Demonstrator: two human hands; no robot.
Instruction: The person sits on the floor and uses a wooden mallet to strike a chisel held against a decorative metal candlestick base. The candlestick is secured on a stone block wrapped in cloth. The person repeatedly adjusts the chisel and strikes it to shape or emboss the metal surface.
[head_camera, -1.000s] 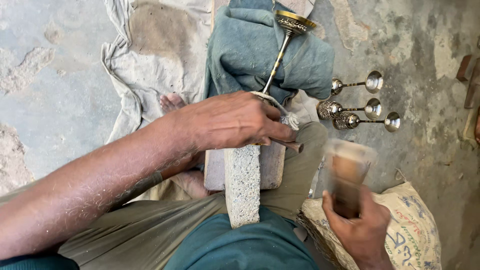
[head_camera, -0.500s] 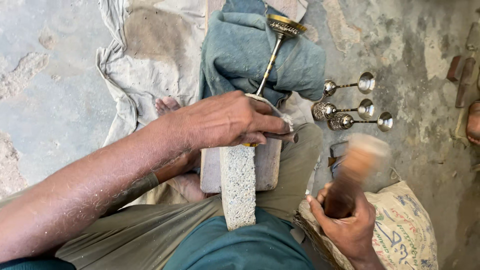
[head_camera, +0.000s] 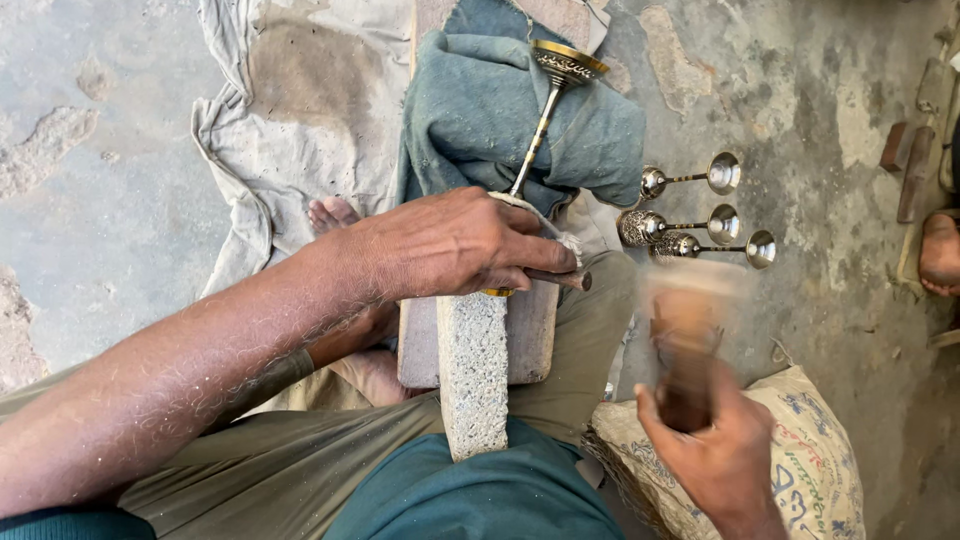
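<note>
Goblet (head_camera: 548, 110) lay across the lap, pinned for hammering on a stone block.

Grey cloth (head_camera: 300, 110) and a blue rag (head_camera: 470, 110) padded the concrete floor (head_camera: 80, 200) beneath the work; the rough stone bar (head_camera: 473, 370) sat on a block (head_camera: 530, 335) as an anvil. The left hand (head_camera: 455, 245) was clamped over the goblet's cup and what seemed a thin punch (head_camera: 565, 279), steadying both. The right hand (head_camera: 715, 455) gripped a wooden mallet (head_camera: 685, 345), blurred mid-swing and lower and nearer the punch than half a second before. Three finished goblets (head_camera: 700, 215) lay aside, clear of the blows.
</note>
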